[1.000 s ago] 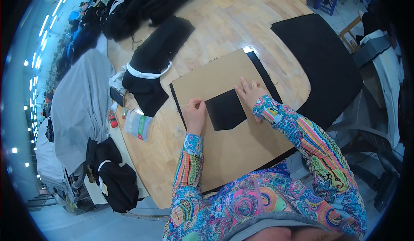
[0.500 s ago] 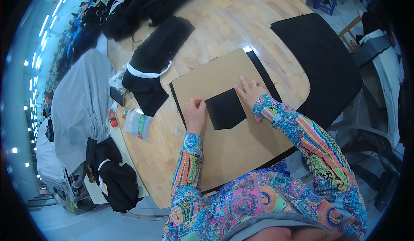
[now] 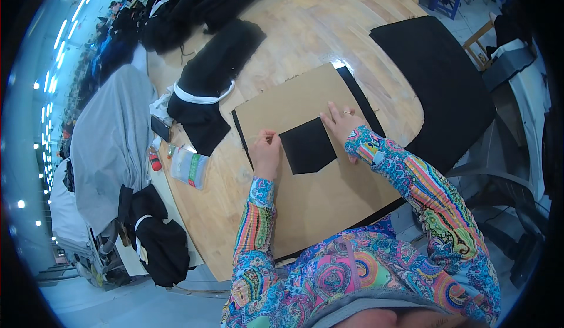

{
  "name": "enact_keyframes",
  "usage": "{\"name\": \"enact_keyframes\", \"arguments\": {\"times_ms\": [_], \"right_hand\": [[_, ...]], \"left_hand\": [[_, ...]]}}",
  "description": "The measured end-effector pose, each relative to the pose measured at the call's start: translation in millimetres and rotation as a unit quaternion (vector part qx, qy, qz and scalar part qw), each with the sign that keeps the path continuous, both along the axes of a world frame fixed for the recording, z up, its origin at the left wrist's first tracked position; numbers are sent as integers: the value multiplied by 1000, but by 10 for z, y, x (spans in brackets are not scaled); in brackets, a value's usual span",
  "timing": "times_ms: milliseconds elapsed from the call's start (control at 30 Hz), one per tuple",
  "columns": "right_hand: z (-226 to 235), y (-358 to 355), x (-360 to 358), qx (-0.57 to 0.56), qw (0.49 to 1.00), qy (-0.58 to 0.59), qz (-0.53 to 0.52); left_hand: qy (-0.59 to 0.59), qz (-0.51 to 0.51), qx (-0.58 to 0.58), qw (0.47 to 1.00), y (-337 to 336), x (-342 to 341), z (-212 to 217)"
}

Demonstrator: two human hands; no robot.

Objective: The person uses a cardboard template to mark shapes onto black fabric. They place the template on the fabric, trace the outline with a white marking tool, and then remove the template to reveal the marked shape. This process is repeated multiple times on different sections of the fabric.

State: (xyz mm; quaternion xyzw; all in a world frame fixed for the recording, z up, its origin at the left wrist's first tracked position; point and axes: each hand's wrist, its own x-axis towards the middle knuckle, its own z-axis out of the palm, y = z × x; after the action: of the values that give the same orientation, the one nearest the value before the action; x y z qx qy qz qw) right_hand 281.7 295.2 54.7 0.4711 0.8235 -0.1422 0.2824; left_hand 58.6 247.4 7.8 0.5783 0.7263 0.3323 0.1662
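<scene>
A brown cardboard template (image 3: pixel 317 210) with a pocket-shaped cutout lies over a piece of black fabric (image 3: pixel 359 96), whose edges show past the board. Black cloth (image 3: pixel 308 147) fills the cutout. At the cutout's left edge, my left hand (image 3: pixel 267 153) has its fingers pinched together; what they hold, if anything, is too small to make out. My right hand (image 3: pixel 342 127) presses down on the board by the cutout's upper right corner, fingers spread, a ring on one of them.
Another black fabric panel (image 3: pixel 437 87) hangs over the wooden table's (image 3: pixel 305 28) right edge. To the left lie a black bundle tied with white cloth (image 3: pixel 211 78), a phone (image 3: pixel 160 129) and a clear plastic packet (image 3: pixel 188 168). More dark bundles (image 3: pixel 176 19) sit at the far left.
The left hand's fingers have shifted very slightly at the cutout's left edge. The right hand and the template hold their place; the whole view has moved a little.
</scene>
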Motion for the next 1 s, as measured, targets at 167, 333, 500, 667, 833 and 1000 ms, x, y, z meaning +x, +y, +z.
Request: {"name": "enact_keyframes", "arguments": {"times_ms": [167,333,500,667,833,1000], "right_hand": [[16,3,5,-7,1000,-1,-1],[17,1,-2,-7,1000,-11,10],[-130,28,5,0,1000,10,-13],[-110,22,-6,0,1000,-6,0],[-113,29,-14,7,1000,-22,15],[-19,12,-5,0,999,-26,18]], "left_hand": [[10,-17,-16,1000,-136,15,-42],[41,-30,-9,999,-529,97,-15],[21,-43,-19,999,-860,162,6],[-29,-39,-60,997,-959,152,47],[-130,39,2,991,-396,-18,-43],[-125,62,37,990,-90,29,-39]]}}
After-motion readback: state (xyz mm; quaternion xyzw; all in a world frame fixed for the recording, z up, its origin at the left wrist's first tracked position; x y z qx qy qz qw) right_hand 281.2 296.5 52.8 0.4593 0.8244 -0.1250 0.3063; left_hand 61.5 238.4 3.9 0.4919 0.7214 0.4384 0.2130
